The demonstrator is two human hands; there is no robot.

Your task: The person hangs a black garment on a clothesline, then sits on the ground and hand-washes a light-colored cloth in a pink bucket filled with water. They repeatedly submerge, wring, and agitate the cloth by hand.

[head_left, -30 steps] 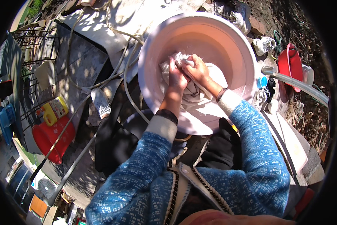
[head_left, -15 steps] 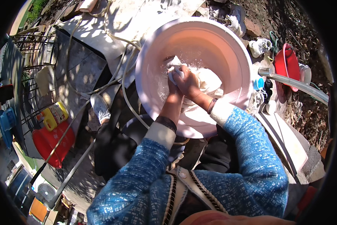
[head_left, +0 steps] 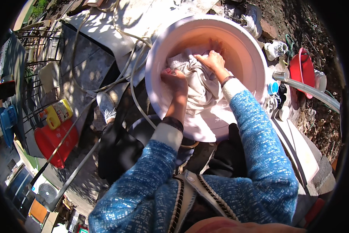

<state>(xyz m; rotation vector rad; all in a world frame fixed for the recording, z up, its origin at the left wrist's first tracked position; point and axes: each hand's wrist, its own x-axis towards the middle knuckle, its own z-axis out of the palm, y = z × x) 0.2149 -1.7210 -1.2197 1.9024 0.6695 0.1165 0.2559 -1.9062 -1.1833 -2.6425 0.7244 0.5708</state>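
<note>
A wet, crumpled white cloth [head_left: 201,87] lies bunched in the large pale pink basin [head_left: 159,29] in front of me. My left hand [head_left: 175,80] is at the cloth's left edge, its fingers curled round a part of it. Farther off and to the right, my right hand [head_left: 212,62] grips the cloth's far side, with the thumb toward the left and the other fingers partly hidden. Folds of the cloth run between the two hands. Shallow water shows at the near side of the basin.
A pale hose [head_left: 132,89] loops left of the basin. Farther left are a red basin [head_left: 57,141] and a yellow jug [head_left: 59,113]. To the right lie a clear pipe [head_left: 312,90], a red container [head_left: 302,72], a blue cap [head_left: 273,88] and white shoes [head_left: 275,49].
My hands were together on the bunched cloth and are now apart. The right has moved away and to the right, the left slightly left. The cloth is more spread out.
</note>
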